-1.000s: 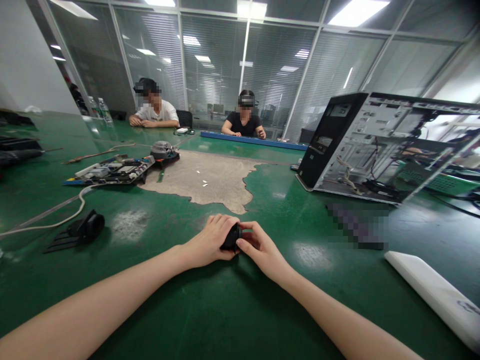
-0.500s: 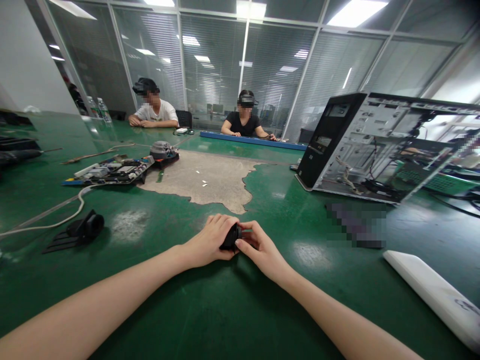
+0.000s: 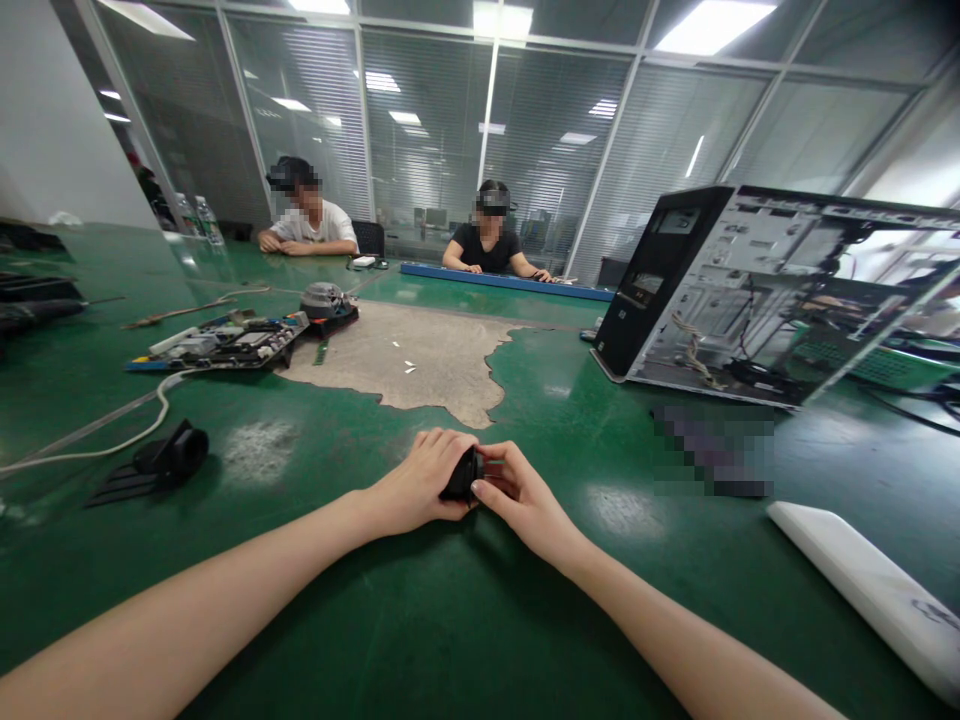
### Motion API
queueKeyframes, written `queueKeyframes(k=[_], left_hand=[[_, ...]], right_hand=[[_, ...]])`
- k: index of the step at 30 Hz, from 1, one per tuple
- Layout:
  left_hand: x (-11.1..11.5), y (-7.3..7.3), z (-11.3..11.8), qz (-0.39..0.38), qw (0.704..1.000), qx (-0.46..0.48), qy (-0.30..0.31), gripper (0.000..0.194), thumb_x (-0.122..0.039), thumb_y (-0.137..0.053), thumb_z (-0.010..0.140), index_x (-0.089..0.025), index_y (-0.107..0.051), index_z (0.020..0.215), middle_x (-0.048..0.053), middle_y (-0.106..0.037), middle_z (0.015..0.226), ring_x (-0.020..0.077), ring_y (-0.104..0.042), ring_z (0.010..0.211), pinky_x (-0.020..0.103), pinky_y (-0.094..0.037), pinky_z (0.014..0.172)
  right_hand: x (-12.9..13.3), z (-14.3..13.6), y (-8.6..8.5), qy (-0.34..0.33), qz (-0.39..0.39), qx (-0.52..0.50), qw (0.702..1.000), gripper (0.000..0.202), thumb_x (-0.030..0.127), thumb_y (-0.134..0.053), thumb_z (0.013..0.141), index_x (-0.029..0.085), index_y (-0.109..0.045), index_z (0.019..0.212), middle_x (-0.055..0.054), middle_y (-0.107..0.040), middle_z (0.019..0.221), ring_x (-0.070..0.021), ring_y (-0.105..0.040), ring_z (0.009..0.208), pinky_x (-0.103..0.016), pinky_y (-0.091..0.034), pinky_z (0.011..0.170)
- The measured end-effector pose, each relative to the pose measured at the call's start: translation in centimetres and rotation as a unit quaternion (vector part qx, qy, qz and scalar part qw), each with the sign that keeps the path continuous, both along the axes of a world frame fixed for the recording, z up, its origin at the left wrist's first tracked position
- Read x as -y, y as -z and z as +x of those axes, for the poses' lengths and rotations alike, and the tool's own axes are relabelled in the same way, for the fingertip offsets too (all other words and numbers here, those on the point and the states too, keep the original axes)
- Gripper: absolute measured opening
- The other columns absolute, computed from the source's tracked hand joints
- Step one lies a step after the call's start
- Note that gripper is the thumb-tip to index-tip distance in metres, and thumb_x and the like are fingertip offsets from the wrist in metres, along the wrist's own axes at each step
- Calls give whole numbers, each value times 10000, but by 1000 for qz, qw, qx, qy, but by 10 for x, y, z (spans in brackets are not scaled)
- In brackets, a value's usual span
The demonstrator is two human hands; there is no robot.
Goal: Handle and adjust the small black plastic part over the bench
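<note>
A small black part [image 3: 460,478] is held between my two hands over the green table [image 3: 420,630], near the middle of the view. My left hand [image 3: 427,478] wraps round it from the left, its fingers over the top and the thumb below. From the right, my right hand [image 3: 521,498] grips the part's right edge with thumb and fingertips. The part's underside and far side are hidden by the fingers. On the left lies a black plastic piece [image 3: 172,455] with a round opening and flat prongs.
An open computer case [image 3: 637,290] stands at the right, with a white block [image 3: 862,590] nearer. A circuit board [image 3: 225,340] and a round fan-like part [image 3: 322,298] are at the left, beside a white cable [image 3: 161,405]. Two people sit across the table behind a blue bar [image 3: 502,281].
</note>
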State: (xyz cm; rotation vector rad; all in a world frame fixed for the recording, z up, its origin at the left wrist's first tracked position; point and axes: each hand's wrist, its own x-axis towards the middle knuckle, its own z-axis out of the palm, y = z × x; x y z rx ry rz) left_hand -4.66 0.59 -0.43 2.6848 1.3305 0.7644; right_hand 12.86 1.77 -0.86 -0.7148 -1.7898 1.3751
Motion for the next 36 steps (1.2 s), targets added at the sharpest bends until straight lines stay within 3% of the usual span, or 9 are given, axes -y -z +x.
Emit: queueKeyframes(k=[7,13,22,28,36], left_hand=[[1,-1,0,0,1000,1,0,531,-226,-614,668,-190,-329,1115,62,-486,1061,230,-430,906,362,-324,799],[-1,1,0,-1,1000,-3,0,543,-232,-620,662,-192,-330,1120,66,-486,1063,235,-428,910,368,-324,799],[1,-1,0,-1,1000,4,0,538,-216,-609,660,-196,-332,1121,61,-492,1055,231,-434,899,363,-324,795],[0,0,0,-1,1000,0,-1,533,-225,-613,657,-192,-340,1113,67,-490,1065,237,-430,917,368,-321,801],[0,0,0,4,1000,1,1,535,-223,-603,665,-191,-330,1123,67,-489,1071,235,-434,913,372,-322,803]], right_hand=[[1,0,0,-2,-10,-25,1000,192,294,-564,774,224,-436,900,5,-539,869,-142,-566,854,-321,-458,801],[-1,-1,0,7,-6,0,1000,288,265,-564,772,219,-428,1021,-36,-525,1000,-159,-554,929,-344,-447,842],[1,0,2,1,27,-28,999,163,267,-557,781,222,-447,892,-4,-503,920,-141,-552,885,-327,-449,834],[-1,0,1,8,-1,1,1000,294,269,-570,767,223,-425,1019,-38,-532,1000,-166,-559,931,-352,-455,836],[1,0,-1,-1,8,-28,1000,186,288,-571,768,225,-439,883,3,-526,900,-144,-564,884,-323,-452,821]])
